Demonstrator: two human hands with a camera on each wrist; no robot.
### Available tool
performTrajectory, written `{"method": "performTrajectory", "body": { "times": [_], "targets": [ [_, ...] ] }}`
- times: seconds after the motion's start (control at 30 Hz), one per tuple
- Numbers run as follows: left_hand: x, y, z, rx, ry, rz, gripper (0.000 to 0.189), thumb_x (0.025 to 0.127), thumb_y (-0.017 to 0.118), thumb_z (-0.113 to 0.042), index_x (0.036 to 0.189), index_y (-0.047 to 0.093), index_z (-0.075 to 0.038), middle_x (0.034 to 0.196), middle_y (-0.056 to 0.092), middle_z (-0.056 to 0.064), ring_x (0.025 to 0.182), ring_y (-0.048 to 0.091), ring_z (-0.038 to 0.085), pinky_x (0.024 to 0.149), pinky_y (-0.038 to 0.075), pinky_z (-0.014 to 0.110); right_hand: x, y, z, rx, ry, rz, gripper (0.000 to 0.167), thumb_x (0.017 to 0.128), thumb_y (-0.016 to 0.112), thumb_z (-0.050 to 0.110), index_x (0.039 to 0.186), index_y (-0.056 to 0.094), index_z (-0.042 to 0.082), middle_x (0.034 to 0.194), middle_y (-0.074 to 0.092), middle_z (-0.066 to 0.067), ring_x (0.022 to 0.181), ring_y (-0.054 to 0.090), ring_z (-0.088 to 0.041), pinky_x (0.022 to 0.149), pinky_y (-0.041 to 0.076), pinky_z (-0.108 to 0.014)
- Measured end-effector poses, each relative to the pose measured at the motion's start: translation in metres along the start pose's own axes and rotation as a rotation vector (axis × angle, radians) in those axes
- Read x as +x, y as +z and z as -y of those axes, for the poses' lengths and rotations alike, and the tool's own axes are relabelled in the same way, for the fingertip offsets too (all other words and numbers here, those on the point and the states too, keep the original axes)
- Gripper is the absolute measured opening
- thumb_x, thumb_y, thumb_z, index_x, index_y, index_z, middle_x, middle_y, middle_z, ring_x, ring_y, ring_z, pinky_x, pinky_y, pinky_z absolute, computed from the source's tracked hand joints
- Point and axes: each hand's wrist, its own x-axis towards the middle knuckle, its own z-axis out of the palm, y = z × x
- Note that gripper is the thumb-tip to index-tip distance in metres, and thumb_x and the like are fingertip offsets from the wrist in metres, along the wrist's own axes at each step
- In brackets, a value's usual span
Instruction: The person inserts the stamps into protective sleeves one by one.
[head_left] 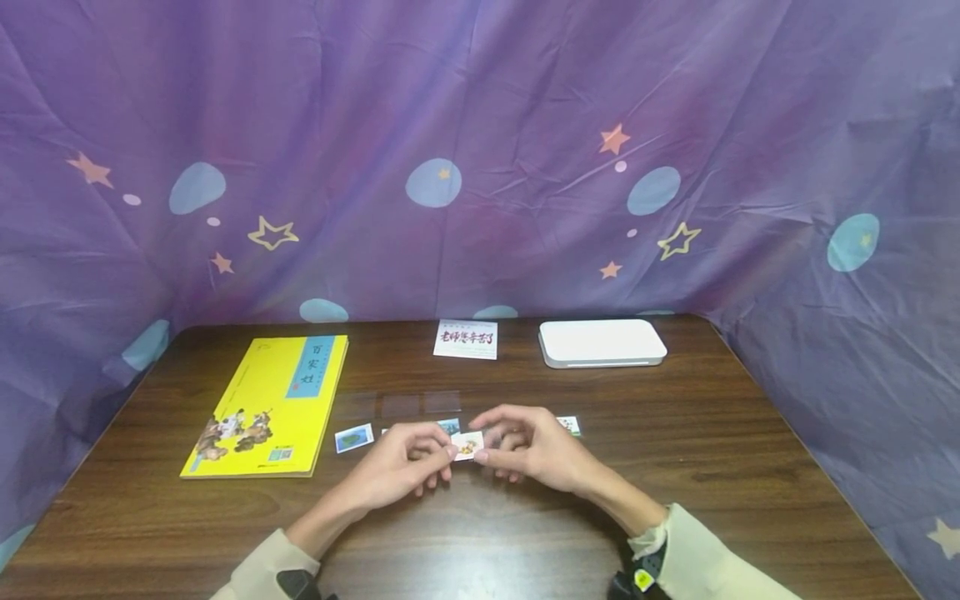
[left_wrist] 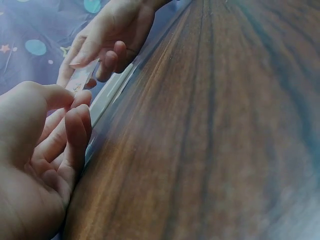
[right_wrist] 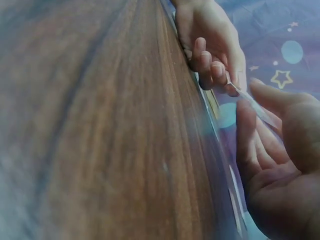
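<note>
A small white picture card (head_left: 468, 446) with an orange and yellow motif is held above the table between both hands. My left hand (head_left: 411, 462) pinches its left edge with thumb and fingertips. At the opposite edge, the thumb and fingers of my right hand (head_left: 542, 450) grip it. In the right wrist view a thin, translucent strip (right_wrist: 260, 111) runs between the right thumb and fingers. Behind the hands lie a blue-and-green picture card (head_left: 354, 438), a partly covered blue card (head_left: 449, 426) and another card (head_left: 569, 425) beside the right hand.
Several clear plastic rectangles (head_left: 401, 406) lie flat beyond the cards. A yellow book (head_left: 270, 400) rests on the left of the wooden table (head_left: 480, 533). At the back are a printed white card (head_left: 466, 339) and a white flat case (head_left: 602, 342), before a purple curtain (head_left: 525, 167).
</note>
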Motion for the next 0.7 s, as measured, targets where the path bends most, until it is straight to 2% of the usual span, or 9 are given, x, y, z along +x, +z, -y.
{"method": "performTrajectory", "body": {
  "times": [0.13,0.2,0.43,0.7],
  "targets": [
    [0.0002,-0.0007,0.0004,-0.007,0.0,-0.012,0.02,0.107,0.069,-0.025,0.11,0.072,-0.006,0.089,0.078,0.012,0.068,0.064,0.013,0.056,0.057,0.024,-0.0003,0.0001,-0.0006,-0.066,-0.067,0.029,0.067,0.089,0.091,0.021,0.148,0.061,0.012,0.108,0.076,-0.007,0.069,0.074,-0.022,0.06,0.066,-0.041],
    [0.0005,-0.0009,0.001,-0.011,0.002,-0.016,0.019,0.107,0.069,-0.025,0.11,0.072,-0.006,0.088,0.078,0.012,0.067,0.064,0.013,0.056,0.057,0.024,-0.0002,0.0005,-0.0006,-0.096,-0.095,0.032,0.069,0.088,0.092,0.02,0.149,0.06,0.013,0.108,0.075,-0.005,0.069,0.074,-0.02,0.061,0.066,-0.04],
    [0.0008,-0.0011,0.0011,-0.02,-0.007,-0.02,0.02,0.106,0.07,-0.024,0.111,0.072,-0.005,0.088,0.078,0.011,0.068,0.064,0.014,0.056,0.057,0.025,-0.0008,0.0006,-0.0002,-0.095,-0.122,0.027,0.054,0.091,0.088,0.012,0.14,0.064,0.011,0.101,0.076,-0.01,0.068,0.073,-0.029,0.058,0.065,-0.039],
    [0.0006,-0.0008,0.0009,-0.04,-0.02,-0.014,0.02,0.106,0.07,-0.024,0.111,0.072,-0.005,0.09,0.078,0.012,0.069,0.064,0.014,0.056,0.056,0.024,-0.0016,0.0014,0.0007,-0.103,-0.104,0.028,0.051,0.092,0.088,0.015,0.138,0.065,0.01,0.094,0.077,-0.009,0.065,0.071,-0.028,0.056,0.063,-0.037]
  ]
}}
